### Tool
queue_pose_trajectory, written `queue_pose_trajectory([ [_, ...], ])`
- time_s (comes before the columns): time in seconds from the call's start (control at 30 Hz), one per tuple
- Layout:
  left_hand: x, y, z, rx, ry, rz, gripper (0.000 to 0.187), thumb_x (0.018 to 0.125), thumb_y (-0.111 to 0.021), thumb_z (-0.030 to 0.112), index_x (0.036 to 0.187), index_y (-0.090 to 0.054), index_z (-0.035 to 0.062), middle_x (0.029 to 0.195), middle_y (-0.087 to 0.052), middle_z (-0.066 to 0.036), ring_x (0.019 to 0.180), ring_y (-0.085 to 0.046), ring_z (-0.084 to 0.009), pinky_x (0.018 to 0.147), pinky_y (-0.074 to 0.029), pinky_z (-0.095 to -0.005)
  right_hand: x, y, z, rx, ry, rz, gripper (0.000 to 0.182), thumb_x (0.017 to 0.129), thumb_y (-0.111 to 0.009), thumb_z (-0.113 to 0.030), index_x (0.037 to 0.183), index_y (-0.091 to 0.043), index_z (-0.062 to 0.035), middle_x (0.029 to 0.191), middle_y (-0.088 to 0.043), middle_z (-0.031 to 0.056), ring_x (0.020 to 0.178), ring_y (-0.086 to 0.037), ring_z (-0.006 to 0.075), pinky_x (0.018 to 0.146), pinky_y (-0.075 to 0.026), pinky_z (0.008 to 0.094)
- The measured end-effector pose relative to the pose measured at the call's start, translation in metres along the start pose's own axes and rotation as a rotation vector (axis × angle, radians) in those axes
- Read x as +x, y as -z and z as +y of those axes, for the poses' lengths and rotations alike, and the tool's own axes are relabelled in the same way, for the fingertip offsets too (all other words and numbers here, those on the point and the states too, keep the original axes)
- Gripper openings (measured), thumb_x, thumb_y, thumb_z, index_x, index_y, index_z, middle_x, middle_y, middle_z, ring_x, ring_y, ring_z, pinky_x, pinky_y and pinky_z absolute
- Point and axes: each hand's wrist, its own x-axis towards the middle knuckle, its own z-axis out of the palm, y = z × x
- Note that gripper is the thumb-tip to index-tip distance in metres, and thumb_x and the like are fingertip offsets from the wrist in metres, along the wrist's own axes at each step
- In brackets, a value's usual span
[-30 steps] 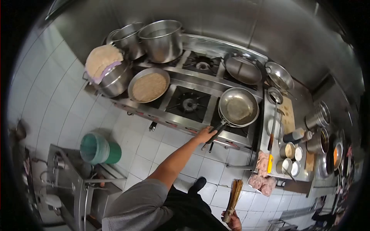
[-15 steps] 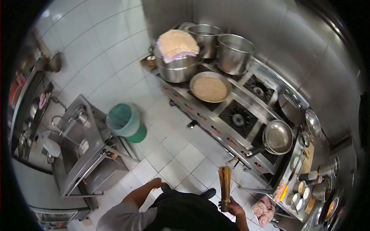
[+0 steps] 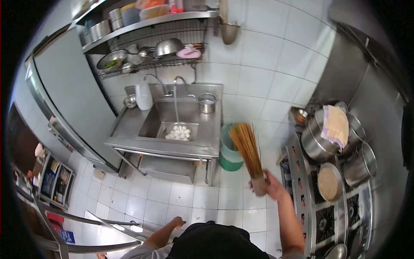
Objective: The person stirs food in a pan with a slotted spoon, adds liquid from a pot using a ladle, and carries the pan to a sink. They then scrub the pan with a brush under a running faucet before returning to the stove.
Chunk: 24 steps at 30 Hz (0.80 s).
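My right hand [image 3: 272, 185] is raised in front of me, wrapped round the bound base of a stiff-bristled hand broom [image 3: 246, 146]. The brown bristles fan upward and to the left, in front of the green bin [image 3: 231, 159]. Low at my left side hangs my left hand [image 3: 177, 222], with nothing in it and its fingers loosely apart. Ahead stands a steel sink [image 3: 151, 125], where water runs from the tap [image 3: 176, 88] onto several white rounded pieces [image 3: 179, 133] whose kind I cannot make out.
To the right is a stove [image 3: 297, 190] bearing large pots, one topped by a folded cloth [image 3: 335, 127], and a shallow pan [image 3: 329, 181]. A rack [image 3: 151, 64] with bowls hangs above the sink. A refrigerator [image 3: 73, 95] stands left; metal rails [image 3: 99, 247] lie near my left side.
My view has swung left from the stove to the sink. My right hand has lifted the hand broom higher and forward, its bristles now tilted left. My left hand still hangs low.
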Motion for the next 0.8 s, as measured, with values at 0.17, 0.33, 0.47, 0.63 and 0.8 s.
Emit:
queue_pose_trajectory([
  [0.17,-0.015,-0.02,-0.005,0.428,-0.419,0.059,0.037,0.077,-0.061,0.037,0.105,-0.062,0.0121,0.085,-0.067,-0.013,0.086,-0.065,-0.0349,0.075,-0.054,-0.0448,0.167,-0.054,-0.125,-0.186,0.194,-0.072,0.044,0.088,-0.059,-0.016,0.124,-0.038,-0.0016,0.1,-0.062,0.0145,0.081,-0.062,0.0198,0.071,-0.053,0.0332],
  [0.33,-0.019,-0.004,-0.012,0.343,-0.454,0.137,0.038,0.086,-0.049,0.035,0.115,-0.059,0.0141,0.101,-0.065,-0.016,0.101,-0.06,-0.0351,0.088,-0.049,-0.0444,0.319,-0.099,-0.194,-0.43,0.422,0.079,0.049,0.087,-0.063,-0.023,0.126,-0.04,-0.0053,0.099,-0.063,0.0145,0.08,-0.064,0.0226,0.071,-0.053,0.0336],
  [0.47,-0.012,0.018,-0.018,-0.228,-0.02,0.126,0.036,0.088,-0.054,0.037,0.103,-0.062,0.0045,0.083,-0.067,-0.015,0.077,-0.066,-0.0274,0.067,-0.055,-0.0416,0.443,-0.106,-0.237,-0.935,0.653,0.316,0.067,0.082,-0.063,-0.034,0.136,-0.035,-0.0057,0.117,-0.056,0.0279,0.109,-0.056,0.0413,0.093,-0.044,0.0416],
  [0.63,-0.028,0.051,-0.022,-1.061,0.302,0.405,0.034,0.086,-0.064,0.029,0.098,-0.058,-0.0021,0.071,-0.063,-0.013,0.052,-0.062,-0.0226,0.043,-0.052,-0.0356,0.545,-0.12,-0.269,-1.166,0.59,0.399,0.055,0.082,-0.058,-0.025,0.13,-0.043,-0.003,0.117,-0.057,0.0264,0.106,-0.057,0.0411,0.093,-0.044,0.0432],
  [0.8,-0.059,0.048,-0.015,-1.328,0.334,0.549,0.033,0.088,-0.061,0.028,0.102,-0.056,-0.0015,0.068,-0.061,-0.011,0.049,-0.059,-0.0211,0.04,-0.048,-0.0336,0.604,-0.129,-0.266,-1.983,0.617,0.336,0.039,0.078,-0.062,-0.025,0.108,-0.059,-0.0008,0.107,-0.062,0.0235,0.103,-0.058,0.0392,0.089,-0.046,0.0475],
])
